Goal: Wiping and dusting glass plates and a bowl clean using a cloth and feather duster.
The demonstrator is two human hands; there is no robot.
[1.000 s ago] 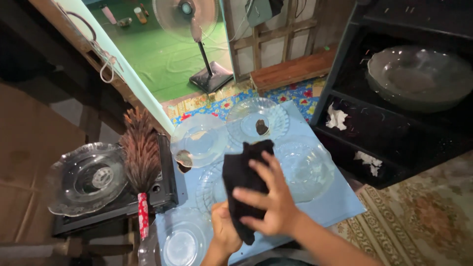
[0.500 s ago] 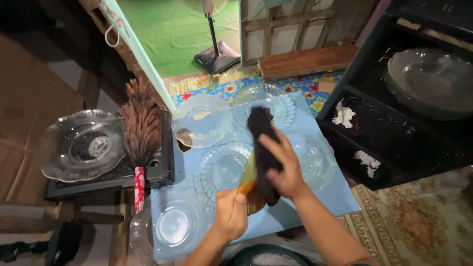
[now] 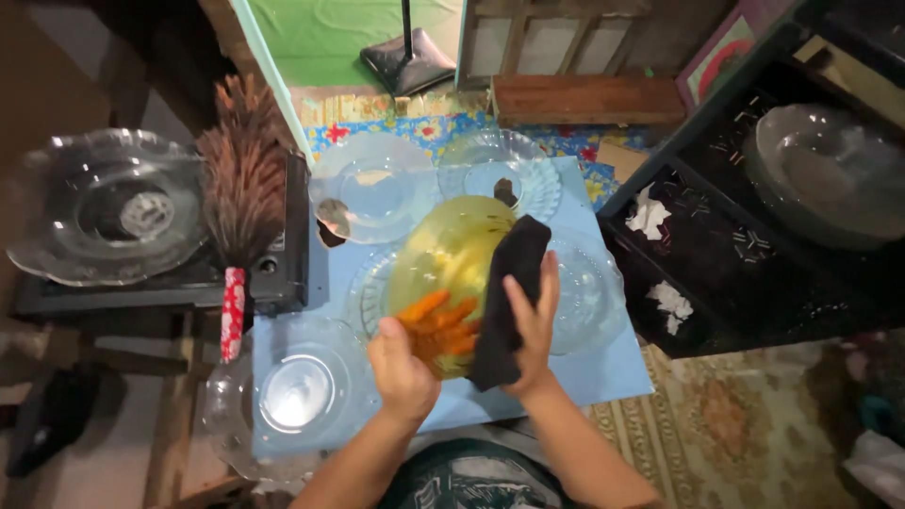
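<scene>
Amber glass is what we are gripping: our left hand is closing on the near rim of a yellow-tinted glass plate, tilted up toward us above the table, and its fingers are showing orange through the glass. Our right hand is pressing a black cloth flat against the plate's right side, fingers spread over the cloth, thumb behind it. Under the plate we are seeing a light blue tabletop crowded with clear glass plates: one at the near left corner, one to the right of the cloth, two at the far edge, and another partly hidden beneath the amber plate. Left of the table, a feather duster with a red patterned handle is lying across a black stove, beside a large clear scalloped dish. To the right, a dark shelf unit is holding crumpled white paper and a large glass bowl. A patterned rug is covering the floor at the near right.
</scene>
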